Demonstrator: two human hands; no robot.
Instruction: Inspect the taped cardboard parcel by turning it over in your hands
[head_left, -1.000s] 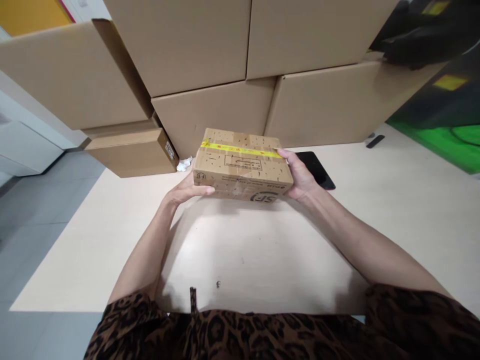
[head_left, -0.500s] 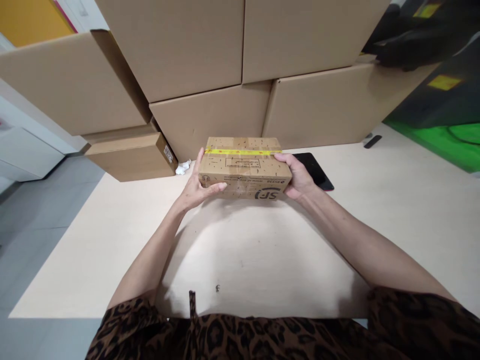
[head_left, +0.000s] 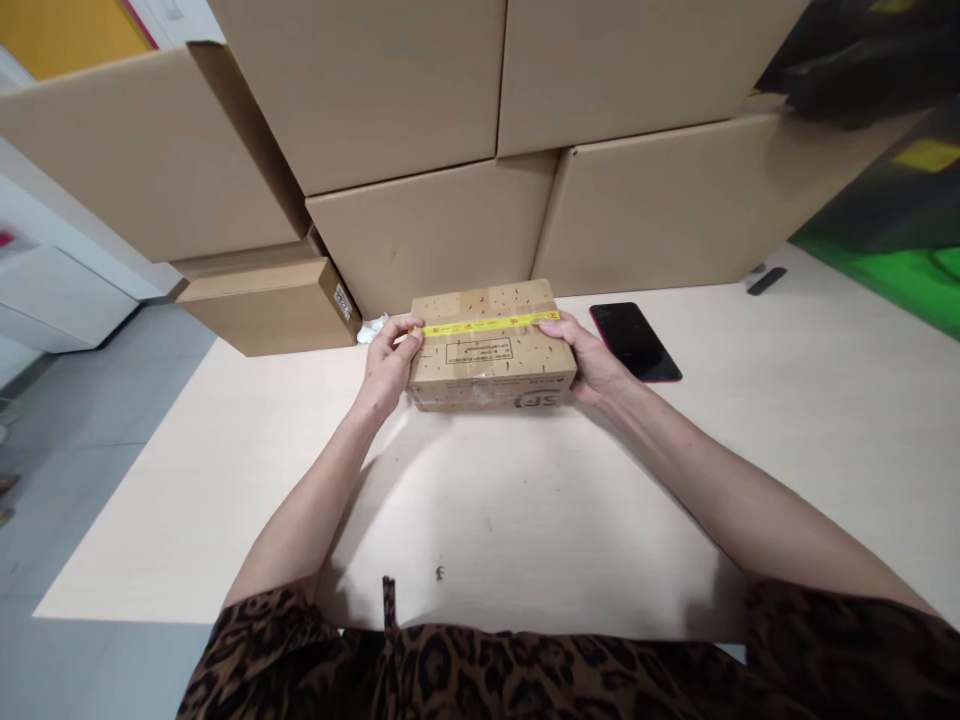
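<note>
A small cardboard box (head_left: 491, 362) with scattered dark specks and a printed logo on its front is in the middle of the table. Across its top runs a yellow strip with red marks (head_left: 487, 325). At the box's left edge, the thumb and fingertips of my left hand (head_left: 388, 365) are pinched on the strip's left end. My right hand (head_left: 592, 358) wraps the right side of the box, its thumb at the strip's right end. The right fingers are partly hidden behind the box.
Large cardboard boxes (head_left: 427, 235) are stacked along the back. A flat brown box (head_left: 259, 310) lies at the left, with crumpled white paper (head_left: 373, 330) beside it. A black tablet (head_left: 636, 340) and a small dark object (head_left: 766, 281) are on the table (head_left: 465, 510) to the right.
My left thumb has moved from the front of the box up to the strip's left end, joining the fingers in a pinch. The box top now tips more into view.
</note>
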